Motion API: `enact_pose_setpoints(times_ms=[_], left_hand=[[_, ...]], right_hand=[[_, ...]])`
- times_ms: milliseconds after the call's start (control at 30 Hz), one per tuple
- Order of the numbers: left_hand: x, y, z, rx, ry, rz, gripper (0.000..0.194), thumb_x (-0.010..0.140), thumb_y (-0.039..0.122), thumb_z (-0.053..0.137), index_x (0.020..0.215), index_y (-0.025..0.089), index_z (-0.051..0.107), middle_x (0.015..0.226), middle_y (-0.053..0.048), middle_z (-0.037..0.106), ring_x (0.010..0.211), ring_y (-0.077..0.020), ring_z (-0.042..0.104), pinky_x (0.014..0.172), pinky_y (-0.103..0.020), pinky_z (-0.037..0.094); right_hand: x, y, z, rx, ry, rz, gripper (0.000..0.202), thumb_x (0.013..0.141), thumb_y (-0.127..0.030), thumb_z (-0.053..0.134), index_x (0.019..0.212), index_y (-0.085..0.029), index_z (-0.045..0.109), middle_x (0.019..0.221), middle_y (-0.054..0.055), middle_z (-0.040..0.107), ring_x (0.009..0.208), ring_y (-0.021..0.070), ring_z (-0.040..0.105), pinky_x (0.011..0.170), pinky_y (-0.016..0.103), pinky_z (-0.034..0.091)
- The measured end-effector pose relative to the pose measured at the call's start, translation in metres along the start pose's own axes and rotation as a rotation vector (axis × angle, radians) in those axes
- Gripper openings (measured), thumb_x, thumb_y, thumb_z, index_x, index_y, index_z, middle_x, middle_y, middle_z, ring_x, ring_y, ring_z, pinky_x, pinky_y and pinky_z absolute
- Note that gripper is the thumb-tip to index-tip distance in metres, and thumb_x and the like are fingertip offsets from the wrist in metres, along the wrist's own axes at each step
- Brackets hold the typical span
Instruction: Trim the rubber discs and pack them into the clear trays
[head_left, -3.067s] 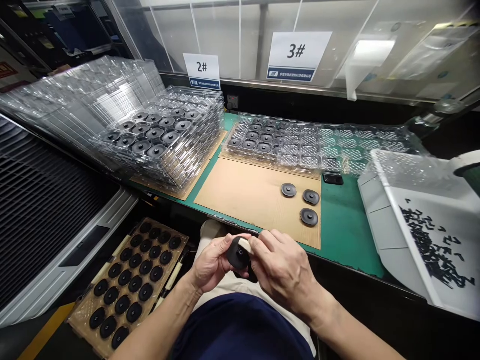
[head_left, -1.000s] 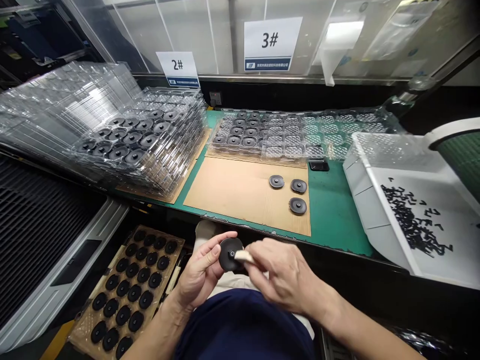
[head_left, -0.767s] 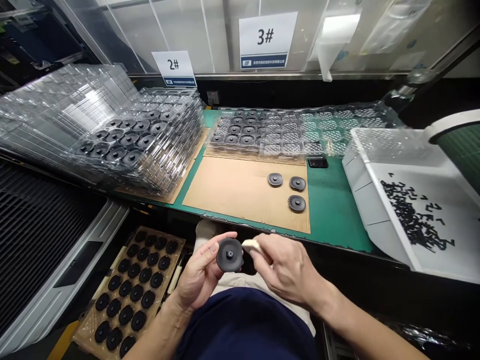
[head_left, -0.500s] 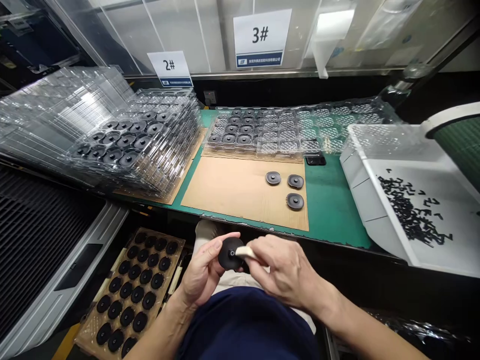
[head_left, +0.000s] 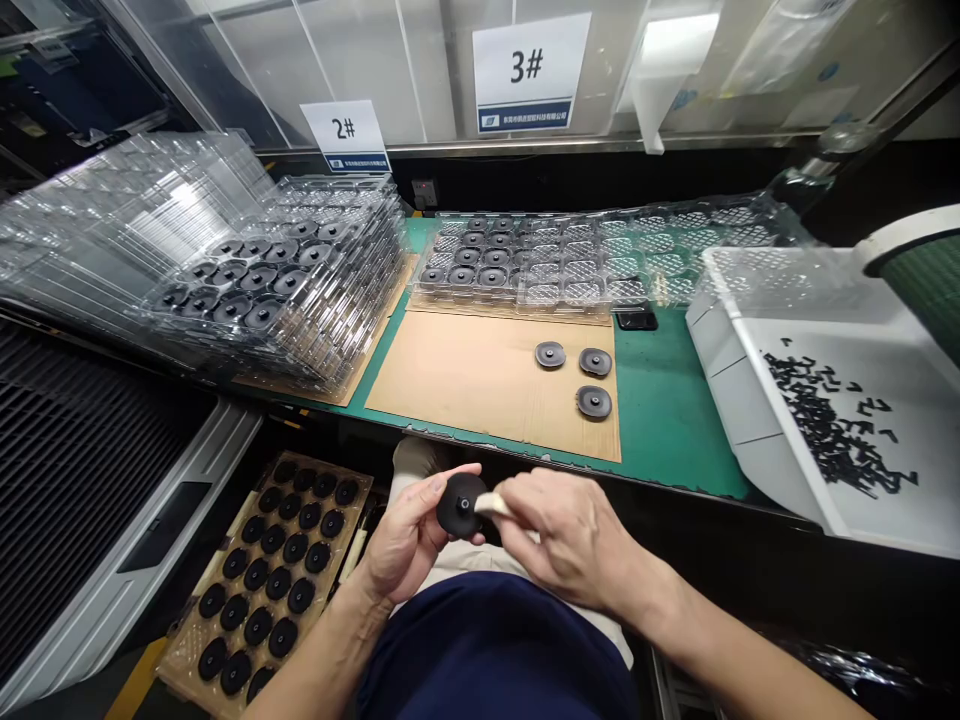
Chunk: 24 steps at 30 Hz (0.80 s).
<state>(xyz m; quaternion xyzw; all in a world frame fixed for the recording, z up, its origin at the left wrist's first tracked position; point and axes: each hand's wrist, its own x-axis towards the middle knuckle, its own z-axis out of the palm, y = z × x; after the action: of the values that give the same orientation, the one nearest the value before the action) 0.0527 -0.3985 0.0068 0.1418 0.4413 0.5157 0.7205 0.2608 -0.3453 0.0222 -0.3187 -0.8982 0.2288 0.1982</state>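
Note:
My left hand point(head_left: 411, 535) grips a round black plastic disc point(head_left: 459, 508) with a small raised hub at its centre, holding it by the edge above my lap. Close against the disc's right side is my right hand point(head_left: 559, 530), its fingers curled in. A cream-coloured tip point(head_left: 492, 504), seemingly a finger cover, shows at its index finger and meets the disc near its edge. Whether those fingers also hold a small tool is hidden. Beyond my hands, three similar dark discs point(head_left: 595, 402) lie on a cardboard sheet point(head_left: 450, 375) on the green bench top.
Stacked clear trays point(head_left: 330, 330) of discs stand at left. More clear trays point(head_left: 562, 270) line the bench's back, with a black phone-like object point(head_left: 636, 319) before them. A white bin point(head_left: 720, 390) with black scraps sits right. Below left lies a disc-filled tray point(head_left: 300, 540).
The cream-coloured tip has shifted slightly from beside the disc's hub toward its right edge. The camera view has moved slightly; the grip on the disc is the same.

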Motion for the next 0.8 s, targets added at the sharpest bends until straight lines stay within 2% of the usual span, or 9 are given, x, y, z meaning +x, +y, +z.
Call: enact_pose_setpoints(times_ms=[233, 333, 433, 500, 600, 700, 800], left_hand=[[0.001, -0.001, 0.002, 0.000, -0.034, 0.000, 0.037, 0.090, 0.037, 0.073, 0.118, 0.013, 0.078, 0.095, -0.010, 0.073, 0.079, -0.0203, 0.066, 0.069, -0.037, 0.064], [0.002, -0.001, 0.001, 0.032, -0.074, -0.036, 0.039, 0.090, 0.039, 0.072, 0.118, 0.012, 0.077, 0.098, -0.012, 0.074, 0.078, -0.0205, 0.066, 0.068, -0.039, 0.065], [0.004, -0.002, -0.001, 0.059, -0.101, -0.071, 0.041, 0.092, 0.043, 0.070, 0.116, 0.012, 0.078, 0.094, -0.013, 0.075, 0.077, -0.0216, 0.067, 0.066, -0.039, 0.065], [0.004, -0.004, -0.002, 0.076, -0.118, -0.109, 0.041, 0.093, 0.046, 0.068, 0.111, 0.011, 0.079, 0.088, -0.014, 0.075, 0.075, -0.0218, 0.067, 0.063, -0.037, 0.064], [0.004, -0.008, -0.006, 0.060, -0.128, -0.180, 0.041, 0.092, 0.050, 0.068, 0.095, 0.010, 0.079, 0.077, -0.012, 0.073, 0.066, -0.0196, 0.066, 0.057, -0.035, 0.063], [0.006, -0.015, -0.011, -0.010, -0.121, -0.249, 0.040, 0.091, 0.049, 0.069, 0.083, 0.011, 0.076, 0.074, -0.010, 0.071, 0.063, -0.0191, 0.066, 0.053, -0.034, 0.062], [0.008, -0.022, -0.015, -0.075, -0.160, -0.332, 0.041, 0.091, 0.050, 0.069, 0.082, 0.011, 0.074, 0.073, -0.009, 0.071, 0.061, -0.0193, 0.067, 0.051, -0.032, 0.060]], right_hand=[[-0.001, 0.000, -0.001, -0.030, 0.014, -0.022, 0.021, 0.099, -0.022, 0.047, 0.078, -0.022, 0.044, 0.071, -0.003, 0.049, 0.065, 0.0158, 0.040, 0.066, 0.034, 0.026], [0.002, 0.000, -0.001, -0.091, 0.076, -0.040, 0.020, 0.099, -0.021, 0.048, 0.079, -0.022, 0.049, 0.073, -0.001, 0.052, 0.068, 0.0175, 0.041, 0.068, 0.036, 0.027], [0.004, -0.002, -0.002, -0.123, 0.080, -0.078, 0.011, 0.098, -0.021, 0.051, 0.089, -0.020, 0.057, 0.078, 0.001, 0.056, 0.072, 0.0194, 0.044, 0.070, 0.037, 0.028], [0.005, -0.004, -0.003, -0.142, 0.064, -0.081, 0.009, 0.098, -0.020, 0.051, 0.094, -0.020, 0.059, 0.080, 0.002, 0.058, 0.074, 0.0202, 0.044, 0.071, 0.038, 0.029], [0.008, -0.004, -0.007, -0.164, 0.012, -0.107, 0.012, 0.099, -0.020, 0.051, 0.088, -0.020, 0.057, 0.078, 0.002, 0.056, 0.073, 0.0201, 0.043, 0.071, 0.038, 0.030], [0.013, -0.004, -0.011, -0.194, -0.070, -0.196, 0.013, 0.100, -0.020, 0.052, 0.088, -0.020, 0.056, 0.080, 0.002, 0.055, 0.073, 0.0197, 0.042, 0.069, 0.037, 0.029], [0.019, -0.004, -0.013, -0.239, -0.111, -0.302, 0.002, 0.097, -0.020, 0.059, 0.099, -0.020, 0.059, 0.083, 0.003, 0.056, 0.074, 0.0203, 0.043, 0.066, 0.037, 0.027]])
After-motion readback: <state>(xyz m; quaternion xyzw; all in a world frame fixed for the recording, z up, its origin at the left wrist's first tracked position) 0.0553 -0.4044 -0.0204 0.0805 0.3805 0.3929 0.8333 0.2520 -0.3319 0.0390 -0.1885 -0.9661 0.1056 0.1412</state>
